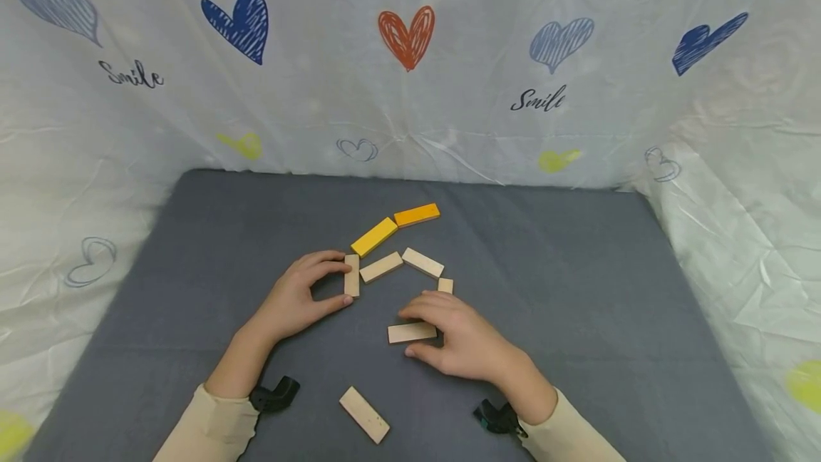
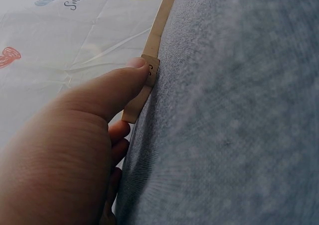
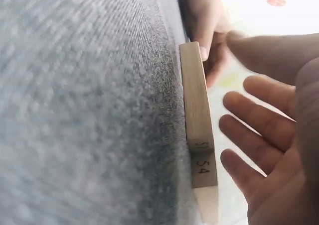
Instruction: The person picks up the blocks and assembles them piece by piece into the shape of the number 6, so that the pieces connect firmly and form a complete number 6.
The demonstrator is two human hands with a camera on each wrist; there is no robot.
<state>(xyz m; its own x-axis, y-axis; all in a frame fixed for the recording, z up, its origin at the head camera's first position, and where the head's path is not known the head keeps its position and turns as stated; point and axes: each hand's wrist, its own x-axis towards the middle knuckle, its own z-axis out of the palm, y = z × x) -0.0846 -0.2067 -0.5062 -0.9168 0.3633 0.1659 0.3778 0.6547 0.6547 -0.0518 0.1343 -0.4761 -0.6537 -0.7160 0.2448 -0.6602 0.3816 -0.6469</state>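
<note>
Near the middle of the grey mat (image 1: 577,269), the left hand (image 1: 295,301) pinches an upright-lying plain block (image 1: 351,275) between thumb and fingers, at the left end of a curved row. That row runs on through two more plain blocks (image 1: 381,267) (image 1: 422,262) and a short one (image 1: 445,285). The right hand (image 1: 458,337) curls its fingers over a loose plain block (image 1: 412,332), not yet joined to the row. Toward the mat's near edge one block (image 1: 363,414) lies untouched; a yellow block (image 1: 374,237) and an orange block (image 1: 417,214) sit behind, toward the far edge.
</note>
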